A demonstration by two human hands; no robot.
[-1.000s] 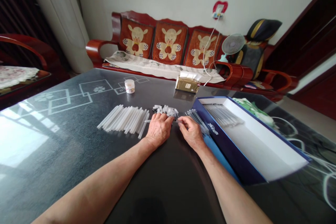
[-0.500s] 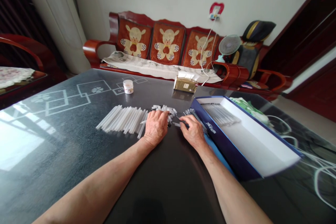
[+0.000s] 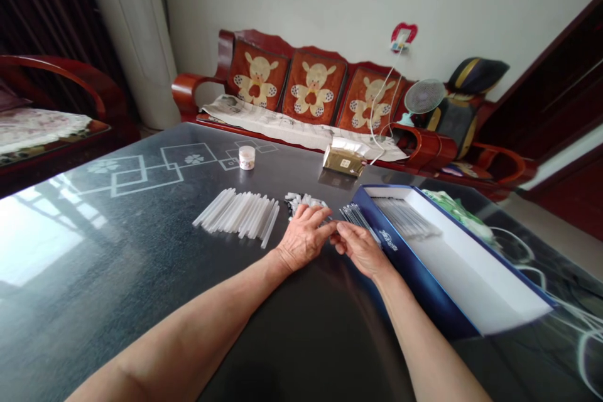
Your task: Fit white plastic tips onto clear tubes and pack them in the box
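My left hand [image 3: 307, 237] and my right hand [image 3: 360, 250] meet at the fingertips above the dark table. The fingers of both are closed in a pinch, and whatever lies between them is too small and covered to make out. Just behind my left hand is a pile of small white and black pieces [image 3: 301, 199], partly hidden by its fingers. To the left lies a row of translucent white tubes [image 3: 240, 213], like pen barrels. Thin, dark-tipped rods [image 3: 355, 216], like pen refills, lie beyond my right hand, against the box.
A long blue box [image 3: 414, 276] with a white inside stands at the right, holding a bundle of thin clear rods [image 3: 407, 217]. Farther back are a small white tub [image 3: 247, 158] and a tissue pack [image 3: 345, 161]. White cables [image 3: 575, 304] lie at the right edge.
My hands were apart and have come together at the fingertips. My left hand has moved away from the row of tubes. The whole view has shifted slightly.
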